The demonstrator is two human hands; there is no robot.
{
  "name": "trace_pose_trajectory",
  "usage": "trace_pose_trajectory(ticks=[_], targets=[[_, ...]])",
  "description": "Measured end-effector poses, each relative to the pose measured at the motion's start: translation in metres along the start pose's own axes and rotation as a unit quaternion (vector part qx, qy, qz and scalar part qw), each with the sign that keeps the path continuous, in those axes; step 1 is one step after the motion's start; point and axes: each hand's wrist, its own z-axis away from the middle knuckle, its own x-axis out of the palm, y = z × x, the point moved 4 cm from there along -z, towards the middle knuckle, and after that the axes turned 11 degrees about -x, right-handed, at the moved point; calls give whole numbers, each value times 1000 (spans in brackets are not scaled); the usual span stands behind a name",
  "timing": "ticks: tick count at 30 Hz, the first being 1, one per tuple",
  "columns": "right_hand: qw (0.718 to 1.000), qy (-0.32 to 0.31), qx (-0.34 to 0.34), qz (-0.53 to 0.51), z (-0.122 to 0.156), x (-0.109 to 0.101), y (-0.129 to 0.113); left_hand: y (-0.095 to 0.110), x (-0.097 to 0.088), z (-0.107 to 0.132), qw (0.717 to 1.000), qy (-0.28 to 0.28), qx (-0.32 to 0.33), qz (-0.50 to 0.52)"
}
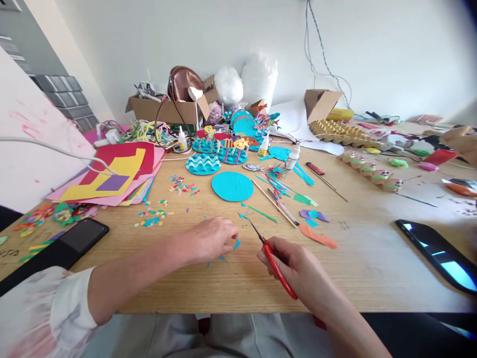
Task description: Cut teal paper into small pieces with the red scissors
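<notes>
My left hand (pixel 214 239) is just above the table with its fingers pinched together. A small blue paper scrap (pixel 237 244) shows at its fingertips, mostly hidden by the hand. My right hand (pixel 288 258) grips red-handled scissors (pixel 278 273), whose thin dark blades point away from me and to the left. Small blue cuttings (pixel 222 259) lie on the wood below my left hand. Beyond both hands rests a flat turquoise disc (pixel 232 186). Behind it stands another turquoise disc with wavy strips (pixel 203 164), near decorated ones bearing paper fish (pixel 233 149).
Coloured paper sheets (pixel 108 174) and a phone (pixel 84 234) are at the left. Glue bottles (pixel 292 156), sticks (pixel 278 205) and paper scraps (pixel 318 236) lie beyond my hands. An egg-carton caterpillar (pixel 370 170) and a tablet-like device (pixel 439 253) are at the right. Another person's hand (pixel 460 141) shows there.
</notes>
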Motion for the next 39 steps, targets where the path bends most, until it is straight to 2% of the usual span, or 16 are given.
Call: trace_pose_trajectory(ticks=[3,7,13,22,29,34,38,39], targets=[[1000,0,0,-5,0,0,0,6,4,-8,1000,8,17,-6],[1000,1,-5,-2,0,-1,-1,9,3,-15,999,-18,27,-5],[1000,-2,1,-10,0,0,-1,9,0,-25,999,-41,19,-6],[997,8,21,-69,-1,5,9,4,2,-30,999,-45,-7,29],[988,34,51,-145,-4,11,22,2,-9,-18,998,-13,-39,50],[973,78,63,-210,-10,7,25,11,-17,-7,996,39,-8,79],[954,97,53,-278,-11,3,22,10,-34,16,986,81,-51,140],[952,96,50,-286,-10,2,21,12,-34,26,981,71,-54,169]])
